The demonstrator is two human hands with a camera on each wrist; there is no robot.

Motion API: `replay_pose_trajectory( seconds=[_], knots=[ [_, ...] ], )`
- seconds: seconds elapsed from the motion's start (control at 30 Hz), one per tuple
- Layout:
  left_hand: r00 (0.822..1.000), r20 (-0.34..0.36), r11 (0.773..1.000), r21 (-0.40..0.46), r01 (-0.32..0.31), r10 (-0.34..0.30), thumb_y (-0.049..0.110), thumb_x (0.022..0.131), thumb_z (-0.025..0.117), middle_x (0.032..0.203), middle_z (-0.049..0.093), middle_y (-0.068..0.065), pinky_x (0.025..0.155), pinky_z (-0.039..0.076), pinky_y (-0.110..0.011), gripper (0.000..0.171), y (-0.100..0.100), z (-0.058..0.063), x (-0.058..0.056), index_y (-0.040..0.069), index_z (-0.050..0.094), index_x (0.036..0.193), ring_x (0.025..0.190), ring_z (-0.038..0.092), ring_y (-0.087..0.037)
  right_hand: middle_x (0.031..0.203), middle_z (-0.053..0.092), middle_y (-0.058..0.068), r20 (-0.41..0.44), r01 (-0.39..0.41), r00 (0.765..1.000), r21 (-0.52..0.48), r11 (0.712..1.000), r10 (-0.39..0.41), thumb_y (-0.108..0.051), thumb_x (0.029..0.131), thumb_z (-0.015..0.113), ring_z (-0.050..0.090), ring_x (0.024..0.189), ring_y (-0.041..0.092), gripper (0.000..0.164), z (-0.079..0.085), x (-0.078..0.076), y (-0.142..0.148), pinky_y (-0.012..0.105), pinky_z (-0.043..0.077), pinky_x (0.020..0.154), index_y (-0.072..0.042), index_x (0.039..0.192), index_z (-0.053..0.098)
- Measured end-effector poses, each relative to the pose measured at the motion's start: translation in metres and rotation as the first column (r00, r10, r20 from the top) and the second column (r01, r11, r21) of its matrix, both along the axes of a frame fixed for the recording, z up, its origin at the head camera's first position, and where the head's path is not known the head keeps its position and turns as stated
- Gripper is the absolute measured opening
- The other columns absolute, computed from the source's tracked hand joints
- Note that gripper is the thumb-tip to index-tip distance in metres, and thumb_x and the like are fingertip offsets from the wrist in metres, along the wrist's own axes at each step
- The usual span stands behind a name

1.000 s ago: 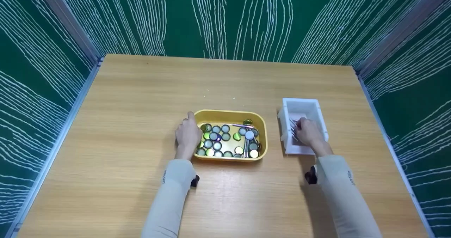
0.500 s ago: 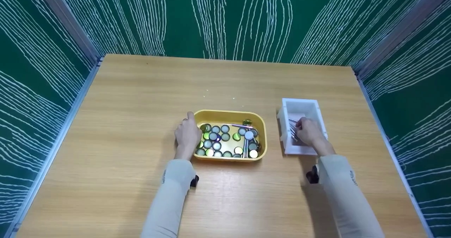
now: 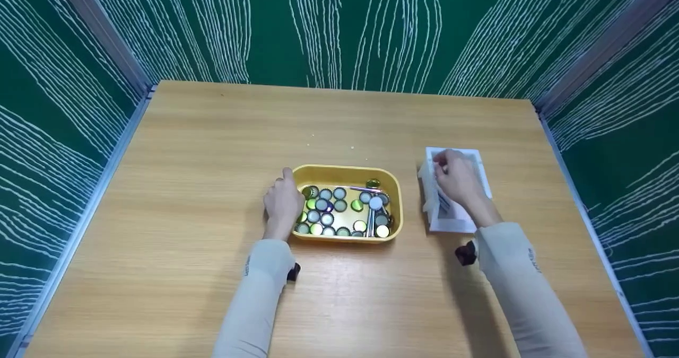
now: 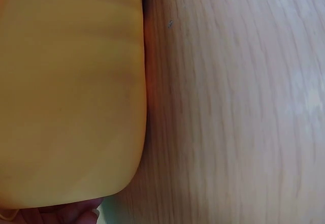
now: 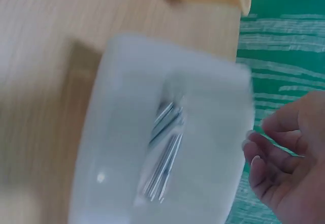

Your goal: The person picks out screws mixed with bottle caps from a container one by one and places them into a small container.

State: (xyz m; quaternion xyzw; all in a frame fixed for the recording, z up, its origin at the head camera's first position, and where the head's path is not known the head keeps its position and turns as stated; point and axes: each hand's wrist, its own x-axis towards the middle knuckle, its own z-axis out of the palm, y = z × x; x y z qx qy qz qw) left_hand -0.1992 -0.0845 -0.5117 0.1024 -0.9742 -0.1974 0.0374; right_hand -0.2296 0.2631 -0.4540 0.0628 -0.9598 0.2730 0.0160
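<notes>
My left hand (image 3: 284, 204) grips the left end of a yellow tray (image 3: 347, 169). In the left wrist view its fingertips (image 4: 81, 215) show by the tray's edge. Inside the tray lie several bottle caps (image 3: 340, 205) and thin shiny metal rods (image 3: 370, 223). Over the white bin (image 3: 451, 225) on the right hovers my right hand (image 3: 460, 180), its fingers loosely bent. The right wrist view shows nothing between its thumb and fingers. A small bunch of silver metal rods (image 5: 166, 158) lies on the bin's floor, partly covered by the hand in the head view.
Both containers stand on a wooden table (image 3: 159, 215), with a gap between them. Tiny pale crumbs (image 3: 352, 147) lie behind the tray. Green walls with white streaks (image 3: 276, 29) enclose the table's back and sides.
My right hand has risen from the rods in the white bin and moved toward the bin's far end; the rods stay in the bin. The left hand and tray have not moved.
</notes>
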Motion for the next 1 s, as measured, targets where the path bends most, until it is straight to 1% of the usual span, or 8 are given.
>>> replay_pose_trajectory(
  seconds=[0.13, 0.23, 0.43, 0.53, 0.63, 0.73, 0.9, 1.0],
  knots=[
    [1.0, 0.002, 1.0, 0.008, 0.005, -0.005, 0.006, 0.087, 0.058, 0.094, 0.069, -0.021, 0.066, 0.058, -0.049, 0.04, 0.0, 0.001, 0.0, 0.002, 0.048, 0.125, 0.08, 0.07, -0.04, 0.108, 0.062, 0.025, -0.078, -0.047, 0.996, -0.058, 0.997, 0.042, -0.004, 0.094, 0.05, 0.063, 0.096, 0.038, 0.024, 0.003, 0.0, -0.024, 0.047, 0.055, 0.083, 0.006, 0.113, 0.06],
    [1.0, 0.012, 1.0, 0.011, 0.009, -0.009, 0.007, 0.086, 0.059, 0.094, 0.069, -0.02, 0.067, 0.058, -0.048, 0.042, -0.001, 0.001, 0.0, 0.003, 0.048, 0.127, 0.081, 0.069, -0.039, 0.104, 0.064, 0.024, -0.12, -0.121, 0.986, -0.073, 0.99, 0.112, 0.0, 0.092, 0.052, 0.064, 0.093, 0.036, 0.023, 0.004, 0.002, -0.044, 0.045, 0.058, 0.082, 0.006, 0.112, 0.061],
    [1.0, 0.029, 1.0, 0.015, 0.009, -0.009, 0.007, 0.086, 0.059, 0.097, 0.069, -0.019, 0.068, 0.059, -0.046, 0.044, -0.003, 0.001, 0.0, 0.003, 0.047, 0.128, 0.081, 0.069, -0.038, 0.104, 0.067, 0.02, -0.123, -0.251, 0.961, -0.002, 0.968, 0.249, 0.003, 0.089, 0.056, 0.066, 0.093, 0.033, 0.022, -0.01, 0.009, -0.08, 0.04, 0.059, 0.082, 0.003, 0.11, 0.062],
    [0.999, 0.039, 1.0, 0.024, 0.015, -0.016, 0.007, 0.086, 0.059, 0.096, 0.068, -0.019, 0.067, 0.058, -0.045, 0.045, -0.003, 0.001, 0.0, 0.003, 0.047, 0.129, 0.079, 0.069, -0.037, 0.107, 0.067, 0.019, -0.095, -0.277, 0.955, 0.059, 0.959, 0.281, 0.002, 0.088, 0.058, 0.067, 0.095, 0.033, 0.023, -0.019, 0.012, -0.093, 0.039, 0.06, 0.083, 0.002, 0.111, 0.063],
    [0.999, 0.044, 1.0, 0.019, 0.015, -0.016, 0.007, 0.086, 0.059, 0.096, 0.068, -0.019, 0.066, 0.058, -0.045, 0.044, -0.004, 0.001, 0.0, 0.002, 0.047, 0.128, 0.079, 0.069, -0.037, 0.108, 0.066, 0.02, -0.03, -0.299, 0.952, 0.139, 0.944, 0.306, 0.003, 0.088, 0.057, 0.067, 0.095, 0.035, 0.027, -0.027, 0.016, -0.103, 0.041, 0.06, 0.083, 0.002, 0.114, 0.063],
    [0.999, 0.046, 1.0, 0.01, 0.013, -0.013, 0.007, 0.086, 0.059, 0.096, 0.068, -0.019, 0.066, 0.058, -0.045, 0.044, -0.005, 0.001, 0.001, 0.002, 0.046, 0.128, 0.078, 0.068, -0.037, 0.106, 0.065, 0.023, 0.009, -0.332, 0.94, 0.249, 0.91, 0.34, 0.004, 0.084, 0.059, 0.065, 0.095, 0.038, 0.028, -0.033, 0.018, -0.111, 0.045, 0.058, 0.083, 0.007, 0.112, 0.062],
    [1.0, 0.026, 1.0, 0.004, 0.008, -0.008, 0.007, 0.087, 0.057, 0.095, 0.068, -0.02, 0.063, 0.058, -0.046, 0.043, -0.003, 0.0, 0.001, 0.002, 0.047, 0.128, 0.076, 0.069, -0.037, 0.104, 0.063, 0.026, 0.034, -0.324, 0.938, 0.431, 0.842, 0.344, 0.0, 0.084, 0.062, 0.062, 0.098, 0.04, 0.029, -0.042, 0.023, -0.12, 0.049, 0.056, 0.087, 0.009, 0.11, 0.06],
    [1.0, 0.006, 1.0, -0.001, 0.01, -0.01, 0.006, 0.086, 0.057, 0.095, 0.069, -0.021, 0.064, 0.058, -0.048, 0.041, -0.001, 0.0, 0.0, 0.002, 0.048, 0.125, 0.079, 0.07, -0.04, 0.105, 0.061, 0.026, 0.026, -0.293, 0.947, 0.477, 0.828, 0.32, -0.001, 0.084, 0.061, 0.061, 0.099, 0.041, 0.029, -0.047, 0.026, -0.121, 0.049, 0.056, 0.088, 0.01, 0.111, 0.059]
  ],
)
